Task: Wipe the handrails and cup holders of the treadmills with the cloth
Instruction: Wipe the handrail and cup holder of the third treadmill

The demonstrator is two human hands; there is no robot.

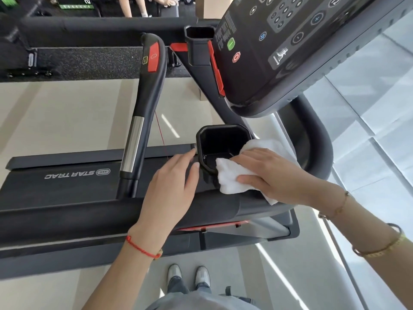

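A black cup holder (220, 136) sits at the near side of the treadmill console. A white cloth (230, 175) lies draped over its near right rim, with one corner hanging into the holder. My right hand (266, 173) presses the cloth flat against the rim with straight fingers. Just left of the holder, my left hand (172, 177) has its fingers extended and its fingertips touch the holder's left side. A black handrail (147, 86) with a red pad and a chrome section runs away from me at the left. Further off stands a second cup holder (199, 44).
The console panel (290, 41) with buttons hangs over the right. The padded front bar (67, 218) crosses below my hands. A curved side rail (317, 139) bends round at the right. The treadmill belt (55, 182) lies at the left. A person's legs show at the far top.
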